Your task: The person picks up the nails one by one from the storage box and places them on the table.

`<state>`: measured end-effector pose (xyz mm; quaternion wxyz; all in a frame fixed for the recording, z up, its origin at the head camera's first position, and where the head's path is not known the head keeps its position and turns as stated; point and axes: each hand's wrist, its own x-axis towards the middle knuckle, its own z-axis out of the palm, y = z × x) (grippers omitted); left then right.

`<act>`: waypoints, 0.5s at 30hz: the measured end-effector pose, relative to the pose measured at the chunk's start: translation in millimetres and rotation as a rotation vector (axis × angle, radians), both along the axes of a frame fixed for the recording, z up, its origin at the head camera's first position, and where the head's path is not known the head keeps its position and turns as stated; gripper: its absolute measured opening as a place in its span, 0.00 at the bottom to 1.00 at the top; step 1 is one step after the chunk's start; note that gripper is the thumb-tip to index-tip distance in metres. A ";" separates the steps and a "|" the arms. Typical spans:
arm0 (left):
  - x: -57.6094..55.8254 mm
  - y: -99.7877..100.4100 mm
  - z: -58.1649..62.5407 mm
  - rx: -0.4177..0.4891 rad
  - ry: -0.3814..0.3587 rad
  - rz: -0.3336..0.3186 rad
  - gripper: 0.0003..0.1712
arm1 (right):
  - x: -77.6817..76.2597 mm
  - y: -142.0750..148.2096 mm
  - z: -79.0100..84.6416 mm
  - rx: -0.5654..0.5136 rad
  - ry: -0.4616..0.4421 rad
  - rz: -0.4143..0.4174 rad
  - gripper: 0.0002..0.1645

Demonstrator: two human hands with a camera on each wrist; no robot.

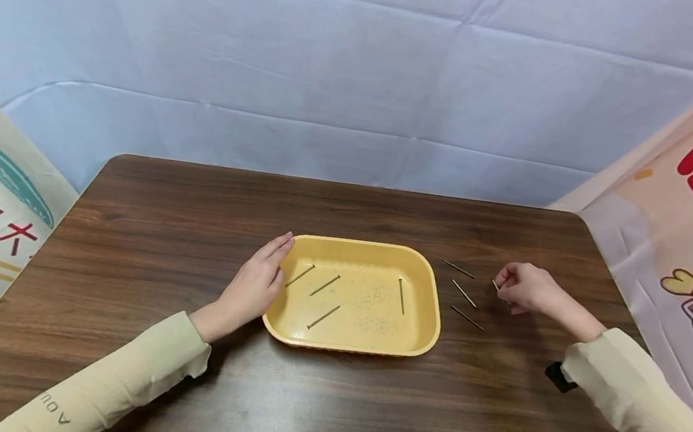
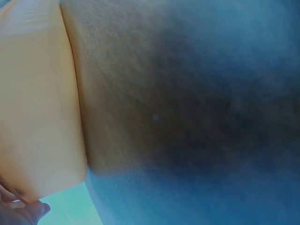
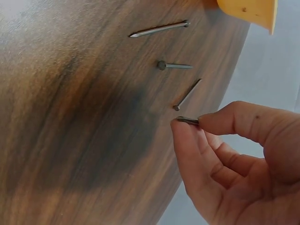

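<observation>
My left hand (image 1: 252,284) rests against the left end of a yellow plastic tray (image 1: 347,345), its fingers fairly straight along the rim. In the left wrist view, fingertips (image 2: 40,209) touch the tray's wall (image 2: 42,108) near a corner. To the right of the tray, my right hand (image 1: 527,288) pinches a nail (image 3: 188,120) between thumb and forefinger, just above the table. Three more nails lie between that hand and the tray: a far nail (image 1: 459,269), a middle nail (image 1: 464,293) and a near nail (image 1: 467,319).
Several nails, among them one nail (image 1: 323,317) near the front, lie scattered on the tray's floor. The dark wood-grain table (image 1: 362,417) carries everything. A pale cloth (image 1: 311,76) hangs behind it, with printed banners at left and right.
</observation>
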<state>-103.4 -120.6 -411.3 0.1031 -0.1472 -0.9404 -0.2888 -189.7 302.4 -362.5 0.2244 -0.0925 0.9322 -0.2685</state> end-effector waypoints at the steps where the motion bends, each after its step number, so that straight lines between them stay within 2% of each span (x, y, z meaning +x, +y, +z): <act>1: 0.1 0.0 0.0 0.001 0.002 0.000 0.28 | -0.3 0.3 -0.9 -0.001 -0.002 -0.002 0.12; 8: -0.7 -0.3 -0.2 -0.001 0.044 -0.023 0.27 | -1.6 2.7 -6.3 0.005 -0.030 -0.004 0.11; 15: 0.7 0.1 1.9 -0.005 0.032 -0.018 0.27 | -2.7 5.5 -12.6 0.002 -0.044 -0.025 0.09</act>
